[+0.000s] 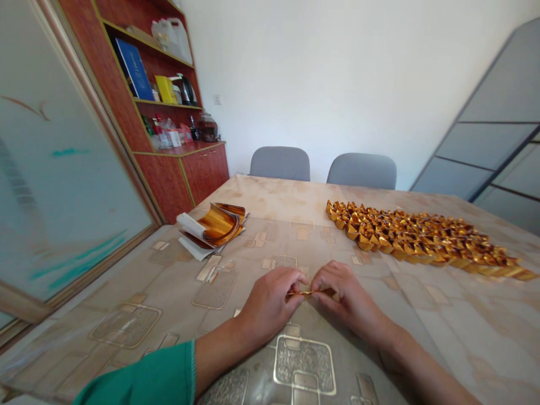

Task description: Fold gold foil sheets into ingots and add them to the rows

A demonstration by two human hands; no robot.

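Observation:
My left hand (276, 295) and my right hand (340, 287) meet close together above the near part of the table. Both pinch a narrow piece of folded gold foil paper (307, 293), which shows as a thin strip between the fingertips. Most of it is hidden behind my fingers. Farther off to the left lies a loose, curled stack of gold foil paper (223, 222) with white backing. Over on the right, many folded gold paper pieces (413, 233) sit packed in rows.
A patterned clear cover lies over the table (253, 332). Two grey chairs (280, 163) stand at its far side by a white wall. At the left are a red wooden cabinet (164, 183) with bottles and a kettle, and a frosted sliding door (67, 169).

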